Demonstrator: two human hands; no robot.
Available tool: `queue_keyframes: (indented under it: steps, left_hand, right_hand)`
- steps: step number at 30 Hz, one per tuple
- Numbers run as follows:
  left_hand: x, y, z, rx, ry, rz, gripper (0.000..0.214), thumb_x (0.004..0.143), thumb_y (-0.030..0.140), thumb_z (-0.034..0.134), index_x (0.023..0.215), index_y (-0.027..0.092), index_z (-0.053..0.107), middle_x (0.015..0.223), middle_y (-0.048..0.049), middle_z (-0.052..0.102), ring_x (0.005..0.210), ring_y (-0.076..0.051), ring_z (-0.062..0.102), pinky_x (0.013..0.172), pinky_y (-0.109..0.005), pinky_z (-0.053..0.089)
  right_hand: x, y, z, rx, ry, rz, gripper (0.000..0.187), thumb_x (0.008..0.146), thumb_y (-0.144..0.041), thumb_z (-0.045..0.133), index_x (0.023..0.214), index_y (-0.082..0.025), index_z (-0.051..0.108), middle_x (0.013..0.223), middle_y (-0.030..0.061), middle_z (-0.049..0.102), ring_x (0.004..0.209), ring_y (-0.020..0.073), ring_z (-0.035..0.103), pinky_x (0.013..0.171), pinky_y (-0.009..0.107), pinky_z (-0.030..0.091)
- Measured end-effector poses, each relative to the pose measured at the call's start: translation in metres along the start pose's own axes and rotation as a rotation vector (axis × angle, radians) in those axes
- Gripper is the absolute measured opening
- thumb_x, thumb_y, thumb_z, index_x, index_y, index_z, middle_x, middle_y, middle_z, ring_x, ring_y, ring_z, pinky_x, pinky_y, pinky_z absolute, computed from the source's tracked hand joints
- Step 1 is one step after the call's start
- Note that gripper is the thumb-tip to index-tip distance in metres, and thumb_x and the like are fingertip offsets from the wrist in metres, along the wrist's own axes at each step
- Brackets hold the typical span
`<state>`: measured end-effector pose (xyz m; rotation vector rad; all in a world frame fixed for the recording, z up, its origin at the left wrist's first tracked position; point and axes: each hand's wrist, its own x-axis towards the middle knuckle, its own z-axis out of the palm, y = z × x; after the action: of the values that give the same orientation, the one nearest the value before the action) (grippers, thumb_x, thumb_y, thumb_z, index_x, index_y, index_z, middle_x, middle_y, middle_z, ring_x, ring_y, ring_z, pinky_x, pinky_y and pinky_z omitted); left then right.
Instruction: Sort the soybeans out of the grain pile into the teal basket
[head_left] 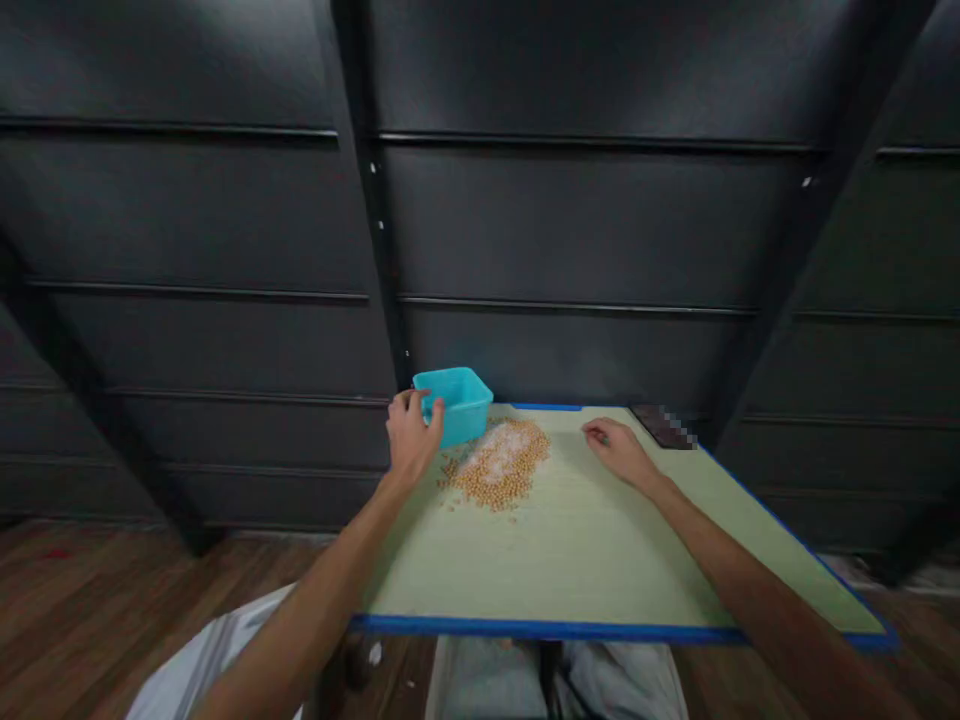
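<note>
A turquoise plastic basket [463, 420] stands tilted at the back left of the table. My left hand [411, 430] grips its near left side, thumb and fingers at the rim. Right of and in front of it lies a heap of small round tan beads or beans [495, 490], with a white grainy material [501, 447] spread over the top. My right hand [616, 448] hovers or rests over the table to the right of the heap, fingers curled together. Whether anything small is between those fingers I cannot make out.
The pale yellow-green table [585, 560] has blue tape along its edges. A dark flat object [656, 425], partly pixelated, lies at the back right corner. Behind rises a dark panelled wall [577, 230]. A white sack-like thing [202, 660] sits at the lower left.
</note>
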<state>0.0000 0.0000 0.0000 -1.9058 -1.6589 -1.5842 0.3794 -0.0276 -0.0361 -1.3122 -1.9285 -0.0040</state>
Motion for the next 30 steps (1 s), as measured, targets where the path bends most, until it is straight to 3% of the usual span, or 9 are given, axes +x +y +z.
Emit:
queue_keyframes:
  steps: [8, 13, 20, 24, 30]
  left_hand:
    - [0.001, 0.0, 0.001, -0.026, -0.131, 0.028, 0.034, 0.081, 0.052, 0.054, 0.092, 0.023, 0.064, 0.122, -0.0117, 0.045, 0.126, -0.029, 0.044, 0.104, -0.045, 0.042]
    - [0.004, -0.007, 0.001, -0.019, -0.194, -0.015, 0.028, 0.072, 0.041, 0.062, 0.091, 0.022, 0.062, 0.125, -0.0104, 0.042, 0.116, -0.029, 0.052, 0.098, -0.044, 0.048]
    - [0.014, -0.011, -0.001, -0.009, -0.116, -0.067, 0.02, 0.076, 0.033, 0.052, 0.093, 0.022, 0.056, 0.108, -0.0103, 0.053, 0.122, -0.03, 0.046, 0.101, -0.046, 0.043]
    - [0.019, -0.015, -0.003, -0.01, -0.087, -0.098, 0.018, 0.075, 0.028, 0.049, 0.092, 0.023, 0.054, 0.094, -0.0075, 0.055, 0.112, -0.028, 0.051, 0.098, -0.045, 0.044]
    - [0.02, -0.026, -0.002, -0.013, -0.069, -0.164, 0.017, 0.072, 0.024, 0.049, 0.088, 0.023, 0.054, 0.091, -0.0055, 0.052, 0.095, -0.025, 0.054, 0.092, -0.044, 0.045]
  right_hand:
    - [0.001, 0.002, -0.001, 0.005, -0.021, 0.001, 0.02, 0.084, -0.015, 0.053, 0.096, -0.016, 0.068, 0.093, 0.0084, 0.07, 0.08, 0.0177, 0.065, 0.077, 0.029, 0.05]
    - [0.003, 0.0, -0.002, -0.013, -0.026, -0.007, 0.019, 0.084, -0.016, 0.053, 0.094, -0.016, 0.069, 0.092, 0.0087, 0.069, 0.079, 0.0176, 0.064, 0.076, 0.028, 0.049]
    - [0.003, 0.0, -0.003, -0.058, -0.051, -0.021, 0.017, 0.085, -0.016, 0.053, 0.09, -0.016, 0.07, 0.088, 0.0072, 0.069, 0.073, 0.0157, 0.061, 0.072, 0.026, 0.046]
    - [0.002, 0.0, -0.004, -0.066, -0.056, -0.017, 0.017, 0.086, -0.017, 0.053, 0.089, -0.016, 0.07, 0.088, 0.0071, 0.069, 0.075, 0.0156, 0.062, 0.073, 0.026, 0.046]
    - [0.003, 0.0, -0.005, -0.091, -0.082, 0.012, 0.019, 0.086, -0.017, 0.052, 0.089, -0.016, 0.071, 0.088, 0.0074, 0.07, 0.076, 0.0157, 0.062, 0.074, 0.025, 0.045]
